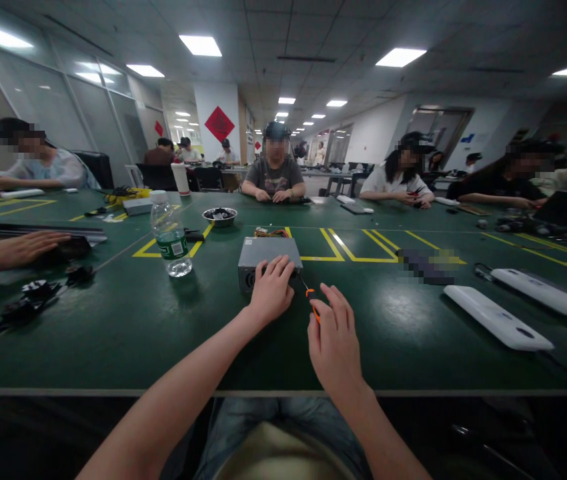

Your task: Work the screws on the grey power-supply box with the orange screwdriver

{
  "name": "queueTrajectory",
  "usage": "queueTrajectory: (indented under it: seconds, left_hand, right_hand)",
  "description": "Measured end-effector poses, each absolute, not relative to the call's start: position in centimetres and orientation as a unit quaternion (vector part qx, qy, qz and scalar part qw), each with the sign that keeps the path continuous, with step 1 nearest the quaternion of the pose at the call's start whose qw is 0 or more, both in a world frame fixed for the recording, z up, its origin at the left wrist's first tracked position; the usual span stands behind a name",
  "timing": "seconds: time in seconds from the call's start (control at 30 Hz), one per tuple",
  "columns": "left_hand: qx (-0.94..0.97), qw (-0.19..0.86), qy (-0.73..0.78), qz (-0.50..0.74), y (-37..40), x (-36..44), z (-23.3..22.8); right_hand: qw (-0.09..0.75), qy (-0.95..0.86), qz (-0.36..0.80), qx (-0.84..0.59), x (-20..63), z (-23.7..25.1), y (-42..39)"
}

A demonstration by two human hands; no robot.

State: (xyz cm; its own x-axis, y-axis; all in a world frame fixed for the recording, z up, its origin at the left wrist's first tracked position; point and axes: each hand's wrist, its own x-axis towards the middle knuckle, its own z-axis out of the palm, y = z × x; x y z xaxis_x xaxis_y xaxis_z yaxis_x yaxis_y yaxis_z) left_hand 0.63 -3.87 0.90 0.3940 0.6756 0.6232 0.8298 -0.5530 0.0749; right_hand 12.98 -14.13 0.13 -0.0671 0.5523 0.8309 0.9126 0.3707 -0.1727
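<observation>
Fingers of my right hand (pixel 334 337) grip a slim black-and-orange screwdriver (pixel 311 294); those of my left hand (pixel 272 288), slightly apart, rest on a grey rectangular metal box (pixel 267 249).

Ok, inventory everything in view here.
table: 1, green, foreground
box: 1, grey, table centre
screwdriver: 1, orange-black, right of box
bottle: 1, clear, left of box
bowl: 1, silver, beyond box, left
cup: 1, white, beyond bottle
packs: 2, white, near right
parts: several, black, table left
diamond: 1, red, on pillar
lights: several, white, overhead
people: several, varied clothing, mainly opposite
co-worker's hand: 1, left edge
left hand: 1, on box
right hand: 1, holding screwdriver
</observation>
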Motion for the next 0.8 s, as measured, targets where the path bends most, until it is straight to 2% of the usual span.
queueTrajectory:
  seconds: [0.1,0.2,0.43,0.53,0.8]
  left_hand:
    - [-0.828,0.123,-0.453,-0.307,-4.0,0.5,0.9]
    - [-0.829,0.12,-0.451,-0.309,-4.0,0.4,0.8]
    - [-0.838,0.119,-0.432,-0.313,-3.8,-0.1,0.7]
    - [-0.841,0.12,-0.425,-0.314,-3.7,-0.5,0.9]
    - [-0.811,0.154,-0.454,-0.336,-2.7,-2.6,1.5]
  right_hand:
    - [0.428,-0.732,-0.212,-0.485,13.0,-0.4,-13.8]
    - [0.469,-0.698,-0.226,-0.491,13.9,-0.8,-13.2]
    - [0.517,-0.693,-0.141,-0.482,14.2,-0.6,-13.6]
    - [0.513,-0.711,-0.131,-0.463,13.8,-0.8,-13.8]
    - [0.462,-0.689,-0.133,-0.542,13.4,0.4,-14.2]
